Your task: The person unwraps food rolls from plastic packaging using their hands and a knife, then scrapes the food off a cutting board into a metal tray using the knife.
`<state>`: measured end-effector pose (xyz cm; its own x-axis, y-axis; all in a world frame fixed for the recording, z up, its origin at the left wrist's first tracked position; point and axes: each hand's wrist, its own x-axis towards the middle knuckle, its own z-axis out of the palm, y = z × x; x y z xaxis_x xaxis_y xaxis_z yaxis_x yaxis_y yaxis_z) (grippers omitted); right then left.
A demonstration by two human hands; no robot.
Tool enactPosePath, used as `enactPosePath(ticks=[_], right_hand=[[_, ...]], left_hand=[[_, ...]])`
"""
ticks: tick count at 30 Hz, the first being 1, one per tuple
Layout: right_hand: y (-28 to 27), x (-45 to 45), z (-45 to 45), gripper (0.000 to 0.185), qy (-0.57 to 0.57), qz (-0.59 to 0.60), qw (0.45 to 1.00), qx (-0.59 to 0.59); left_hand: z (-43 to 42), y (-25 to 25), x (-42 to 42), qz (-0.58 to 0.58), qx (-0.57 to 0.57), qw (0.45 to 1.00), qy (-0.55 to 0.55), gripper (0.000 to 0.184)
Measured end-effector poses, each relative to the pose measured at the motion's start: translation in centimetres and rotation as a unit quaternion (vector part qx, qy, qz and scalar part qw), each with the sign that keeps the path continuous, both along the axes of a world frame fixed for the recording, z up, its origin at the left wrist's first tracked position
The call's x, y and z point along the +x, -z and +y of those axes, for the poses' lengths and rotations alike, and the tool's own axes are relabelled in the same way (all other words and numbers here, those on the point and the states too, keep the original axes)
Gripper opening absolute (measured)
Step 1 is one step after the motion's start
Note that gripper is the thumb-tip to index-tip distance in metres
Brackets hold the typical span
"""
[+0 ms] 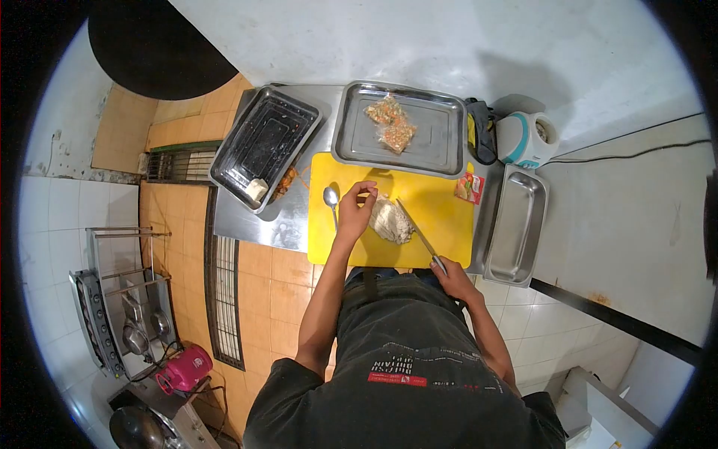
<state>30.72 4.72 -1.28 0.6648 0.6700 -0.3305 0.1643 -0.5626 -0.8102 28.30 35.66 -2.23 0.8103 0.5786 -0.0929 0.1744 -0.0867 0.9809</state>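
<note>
On the yellow cutting board (441, 224) lies a pale, whitish piece of food (390, 221), its right part looking chopped or crumbly. My right hand (453, 280) is closed round the handle of a knife (419, 233), whose blade lies along the right side of the food. Just left of the food is my left hand (357, 207), raised a little, its fingers bent and thumb side near the fingertips; whether it holds anything is too small to tell. A metal spoon (331, 199) rests on the board beside it.
A metal tray (441, 135) with bagged mixed vegetables (392, 123) stands behind the board. Another tray (262, 138) holds a white block (256, 189). A red packet (470, 188) lies at the board's right corner. Further right are a deep metal pan (516, 224) and a white appliance (516, 140).
</note>
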Motion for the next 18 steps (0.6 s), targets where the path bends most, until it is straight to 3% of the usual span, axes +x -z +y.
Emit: enactPosePath(ticks=[2, 9, 11, 15, 16, 17, 18], right_hand=[[-0.3, 0.5, 0.0, 0.04, -0.039, 0.081, 0.992, -0.086], [-0.6, 0.2, -0.2, 0.043, -0.014, 0.051, 0.998, -0.043], [-1.4, 0.5, 0.0, 0.045, -0.038, 0.099, 0.99, -0.094], [-0.7, 0.2, -0.2, 0.04, -0.008, 0.1, 0.994, -0.046], [-0.5, 0.4, -0.5, 0.036, 0.039, 0.28, 0.959, 0.013], [-0.3, 0.4, -0.8, 0.033, 0.086, 0.448, 0.887, 0.07], [-1.1, 0.3, -0.4, 0.033, 0.09, 0.449, 0.886, 0.069]], left_hand=[[0.0, -0.3, 0.0, 0.007, -0.006, 1.0, 0.0, 0.024], [-0.1, -0.3, 0.0, 0.019, -0.006, 1.0, 0.001, 0.024], [-0.1, -0.3, -0.1, 0.025, -0.007, 1.0, 0.002, 0.024], [-0.9, -1.4, -0.5, 0.026, 0.005, 1.0, -0.009, 0.023], [-1.1, -2.3, -0.7, 0.029, 0.004, 1.0, -0.007, 0.023], [-1.5, -3.2, -1.0, 0.052, -0.021, 0.998, 0.001, 0.025], [-2.0, -3.7, -1.2, 0.076, -0.047, 0.996, 0.009, 0.028]])
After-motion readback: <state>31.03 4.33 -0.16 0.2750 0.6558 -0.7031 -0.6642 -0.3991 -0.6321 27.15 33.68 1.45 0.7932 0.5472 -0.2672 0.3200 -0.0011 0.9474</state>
